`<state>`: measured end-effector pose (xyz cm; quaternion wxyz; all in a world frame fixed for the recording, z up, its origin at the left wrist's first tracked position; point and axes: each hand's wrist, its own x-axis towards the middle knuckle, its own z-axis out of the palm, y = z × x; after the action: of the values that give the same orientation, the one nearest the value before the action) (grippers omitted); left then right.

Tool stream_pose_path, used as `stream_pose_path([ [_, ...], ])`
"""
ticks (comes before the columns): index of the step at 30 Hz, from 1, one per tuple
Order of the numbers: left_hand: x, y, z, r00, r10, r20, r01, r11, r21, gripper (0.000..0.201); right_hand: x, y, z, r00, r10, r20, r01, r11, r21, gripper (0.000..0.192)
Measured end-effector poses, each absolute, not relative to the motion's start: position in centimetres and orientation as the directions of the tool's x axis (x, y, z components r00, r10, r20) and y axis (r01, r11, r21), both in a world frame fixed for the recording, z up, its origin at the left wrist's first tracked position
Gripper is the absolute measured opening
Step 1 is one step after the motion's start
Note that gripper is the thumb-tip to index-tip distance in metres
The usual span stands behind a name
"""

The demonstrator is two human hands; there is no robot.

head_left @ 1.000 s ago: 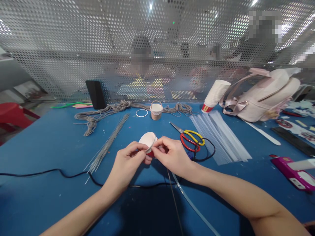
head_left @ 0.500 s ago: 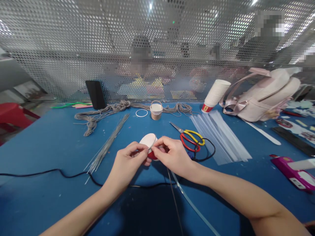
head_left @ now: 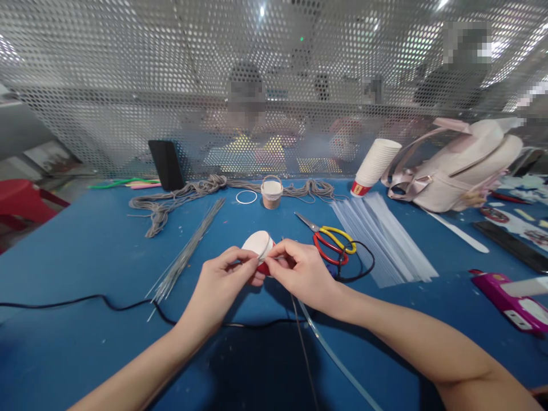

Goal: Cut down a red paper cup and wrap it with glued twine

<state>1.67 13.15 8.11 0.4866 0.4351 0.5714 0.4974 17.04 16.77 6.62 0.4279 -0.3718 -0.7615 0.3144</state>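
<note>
Between my hands is a small red and white paper cup (head_left: 255,242), tilted with its round white end toward me. My left hand (head_left: 229,279) is closed on the cup's left side, thumb and fingertip pinched at its near rim. My right hand (head_left: 302,274) pinches at the same rim from the right, on what looks like a grey cord lying along it. The fingertips hide the exact grip. From beneath my right hand, a thin grey cord (head_left: 305,348) and a clear plastic strip (head_left: 331,354) trail down toward the table's near edge.
Yellow-and-red-handled scissors (head_left: 329,240) lie right of my hands, by clear strips (head_left: 381,240). Thin wires (head_left: 188,251) lie left. Behind are a small lidded bucket (head_left: 272,194), white ring (head_left: 246,197), grey cord bundles (head_left: 171,197), stacked cups (head_left: 377,165) and a backpack (head_left: 462,165).
The cup has turned slightly in my fingers, and the grey line across its white end stands further in from the edge. Both hands have hardly moved.
</note>
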Motion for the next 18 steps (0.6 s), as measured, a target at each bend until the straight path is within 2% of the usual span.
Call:
stream_pose_path([
  [11,1.4,13.4,8.3,-0.147,0.983,-0.114,-0.006,0.114,0.993,0.017,17.6,15.9,7.3,-0.458,0.796,0.395,0.317,0.562,-0.764,0.011],
  [13,1.3,13.5,8.3,-0.143,0.985,-0.098,-0.009,0.098,0.995,0.017,17.9,15.5,7.5,-0.534,0.752,0.386,0.358,0.615,-0.703,0.013],
  [15,1.2,13.6,8.3,-0.137,0.987,-0.085,-0.026,0.082,0.996,0.017,18.4,15.0,7.7,-0.628,0.675,0.388,0.398,0.706,-0.585,0.015],
  [18,0.9,13.6,8.5,-0.129,0.988,-0.088,-0.058,0.081,0.995,0.016,19.7,14.5,7.9,-0.671,0.578,0.463,0.412,0.811,-0.416,0.022],
])
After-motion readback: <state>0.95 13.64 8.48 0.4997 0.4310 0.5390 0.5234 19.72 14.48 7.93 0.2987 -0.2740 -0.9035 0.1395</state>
